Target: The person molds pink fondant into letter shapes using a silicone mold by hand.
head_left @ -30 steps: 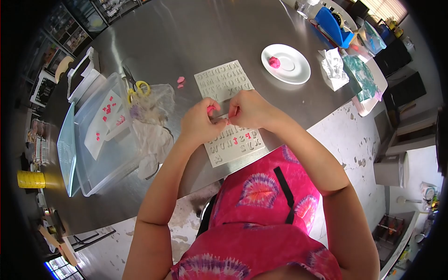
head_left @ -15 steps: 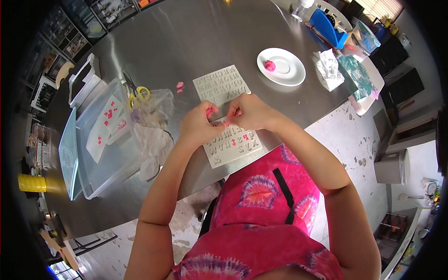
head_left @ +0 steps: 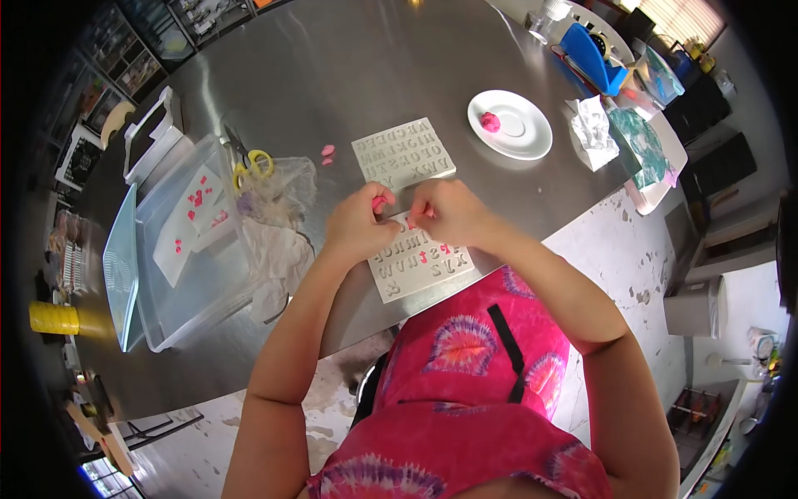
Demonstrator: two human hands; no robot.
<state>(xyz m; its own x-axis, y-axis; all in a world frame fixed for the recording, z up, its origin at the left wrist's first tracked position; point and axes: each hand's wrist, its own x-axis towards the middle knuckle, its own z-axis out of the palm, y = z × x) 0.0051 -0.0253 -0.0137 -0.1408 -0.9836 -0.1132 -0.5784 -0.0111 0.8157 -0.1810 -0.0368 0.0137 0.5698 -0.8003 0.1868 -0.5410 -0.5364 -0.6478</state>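
My left hand [head_left: 356, 223] is closed, pinching a small lump of pink clay [head_left: 379, 204] between thumb and fingers. Beside it, my right hand [head_left: 455, 216] has its fingers curled round another bit of the pink clay, mostly hidden. Both hands hover over the top of a pale letter mold [head_left: 397, 284], covering part of it. Several of its letter cavities hold pink clay, with one filled near the right fingertips. Just beyond lies a second letter mold [head_left: 404, 152], its visible cavities unfilled.
Loose pink pieces [head_left: 327, 150] lie left of the far mold. A white saucer [head_left: 532, 137] holds a pink ball [head_left: 490, 122]. To the left are yellow-handled scissors [head_left: 258, 163], a plastic bag [head_left: 287, 191] and a clear tray [head_left: 195, 312] with pink letters on paper. Crumpled tissue [head_left: 593, 133] sits right.
My fingertips have moved slightly apart, the right hand shifting right and turning knuckles-up. The whole view has shifted a little. Both hands stay over the near mold.
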